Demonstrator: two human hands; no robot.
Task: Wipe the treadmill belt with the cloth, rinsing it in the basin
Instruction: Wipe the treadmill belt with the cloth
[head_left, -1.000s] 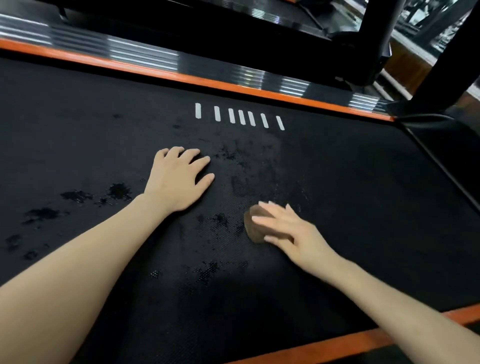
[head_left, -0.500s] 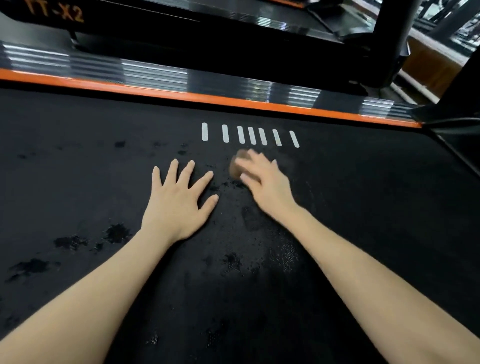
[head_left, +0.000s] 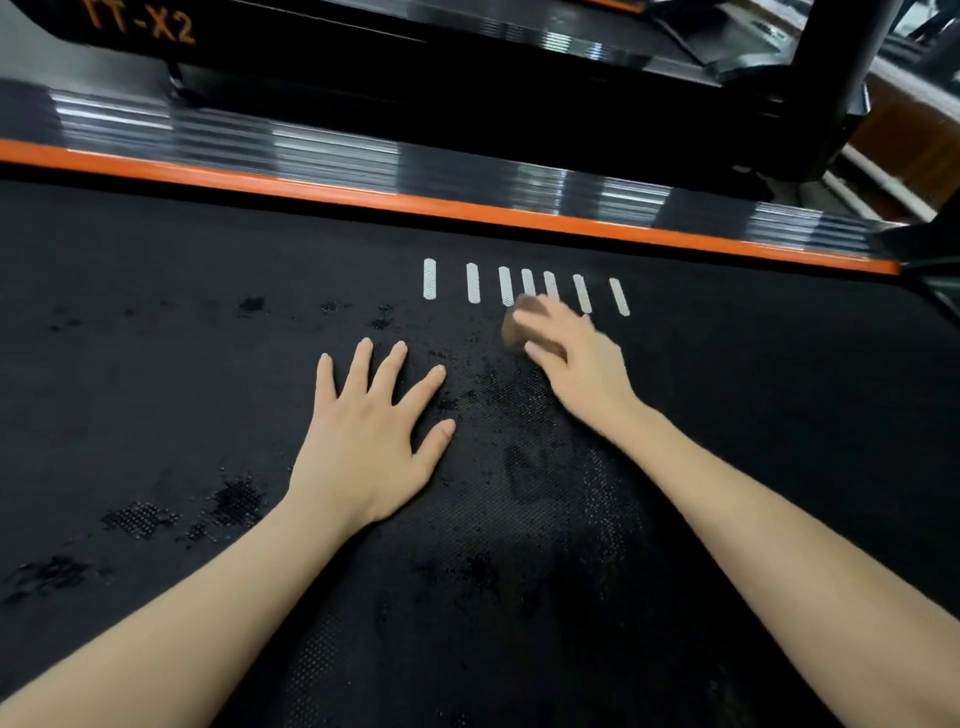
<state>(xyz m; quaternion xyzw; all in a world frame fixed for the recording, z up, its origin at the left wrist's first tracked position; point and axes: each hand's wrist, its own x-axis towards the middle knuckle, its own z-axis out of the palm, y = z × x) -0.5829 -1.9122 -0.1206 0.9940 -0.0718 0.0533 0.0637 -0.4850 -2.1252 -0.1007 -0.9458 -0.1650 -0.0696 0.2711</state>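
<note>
The black textured treadmill belt (head_left: 208, 395) fills most of the view, with dark wet patches across its left and middle. My right hand (head_left: 576, 364) presses a small brown cloth (head_left: 517, 327) onto the belt just below a row of white stripes (head_left: 524, 286); my fingers cover most of the cloth. My left hand (head_left: 371, 436) lies flat on the belt with fingers spread, to the left of the right hand and a little nearer to me. It holds nothing. The basin is out of view.
An orange strip (head_left: 363, 195) and a ribbed silver side rail (head_left: 332, 150) run along the belt's far edge. Beyond them stands another black machine (head_left: 467, 67) with orange lettering. A black upright post (head_left: 841, 78) rises at the far right.
My right hand has carried the cloth from the near middle of the belt up to the white stripes. My left hand stayed planted, its fingers now spread wider. The view tilted slightly downward.
</note>
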